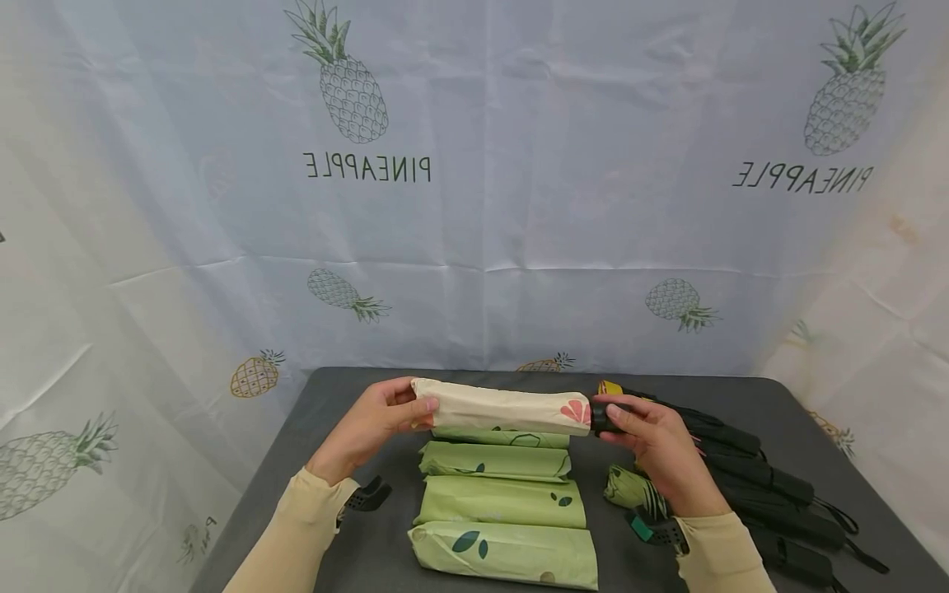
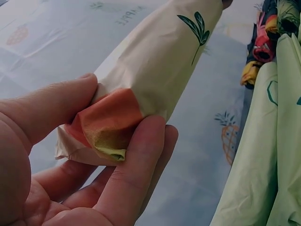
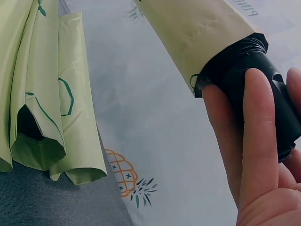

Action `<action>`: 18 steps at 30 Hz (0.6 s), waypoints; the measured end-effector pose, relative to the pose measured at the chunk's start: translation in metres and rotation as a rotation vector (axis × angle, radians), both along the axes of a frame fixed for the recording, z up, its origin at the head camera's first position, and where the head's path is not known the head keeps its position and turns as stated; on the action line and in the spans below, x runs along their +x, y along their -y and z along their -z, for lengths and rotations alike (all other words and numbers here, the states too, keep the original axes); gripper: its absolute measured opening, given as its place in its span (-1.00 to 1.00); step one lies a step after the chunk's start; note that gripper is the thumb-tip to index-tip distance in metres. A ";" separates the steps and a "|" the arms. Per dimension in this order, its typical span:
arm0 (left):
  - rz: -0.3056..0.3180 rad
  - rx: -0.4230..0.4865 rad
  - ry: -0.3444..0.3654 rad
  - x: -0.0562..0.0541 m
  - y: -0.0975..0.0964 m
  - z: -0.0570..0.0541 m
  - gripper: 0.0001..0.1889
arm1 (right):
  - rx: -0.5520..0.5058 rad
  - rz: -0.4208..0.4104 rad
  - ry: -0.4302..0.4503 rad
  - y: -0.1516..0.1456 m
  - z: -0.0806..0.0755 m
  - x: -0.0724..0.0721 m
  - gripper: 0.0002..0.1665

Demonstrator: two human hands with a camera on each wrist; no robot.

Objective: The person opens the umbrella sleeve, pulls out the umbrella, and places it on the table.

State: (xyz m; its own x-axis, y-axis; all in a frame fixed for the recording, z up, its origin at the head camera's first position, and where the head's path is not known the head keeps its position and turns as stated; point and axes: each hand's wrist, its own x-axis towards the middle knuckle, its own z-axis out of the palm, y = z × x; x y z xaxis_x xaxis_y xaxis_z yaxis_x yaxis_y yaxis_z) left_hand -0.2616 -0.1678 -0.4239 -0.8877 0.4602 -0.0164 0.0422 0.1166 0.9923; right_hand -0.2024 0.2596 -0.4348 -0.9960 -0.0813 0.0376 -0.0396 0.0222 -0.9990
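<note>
Held level above the table is a folded umbrella in a cream cover [image 1: 504,406] with red fruit prints. My left hand [image 1: 374,422] pinches the cover's left end between thumb and fingers, where the left wrist view shows crumpled cloth with an orange and yellow patch [image 2: 113,122]. At the other end, my right hand [image 1: 660,449] grips the black handle [image 3: 263,89], which sticks out of the cover's mouth. Under the cover, several light green covers [image 1: 504,553] lie in a column. In the right wrist view, one green cover [image 3: 37,146] shows an open mouth.
On the table's right side lie several folded umbrellas [image 1: 789,515] with black handles and wrist loops. A rolled green umbrella [image 1: 624,487] lies by my right wrist, partly hidden. The dark grey table [image 1: 326,395] meets a pineapple-printed curtain [image 1: 482,206] behind it.
</note>
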 end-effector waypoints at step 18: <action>-0.033 0.014 -0.004 0.000 0.004 -0.001 -0.53 | 0.009 0.033 0.032 -0.004 -0.003 -0.001 -0.37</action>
State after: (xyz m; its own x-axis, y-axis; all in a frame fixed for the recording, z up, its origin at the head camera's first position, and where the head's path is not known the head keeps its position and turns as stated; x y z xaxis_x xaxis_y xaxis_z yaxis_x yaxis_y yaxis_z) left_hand -0.2621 -0.1714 -0.4228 -0.9024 0.4309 -0.0069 0.0422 0.1044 0.9936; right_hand -0.2037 0.2639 -0.4321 -0.9988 -0.0488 0.0052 -0.0068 0.0321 -0.9995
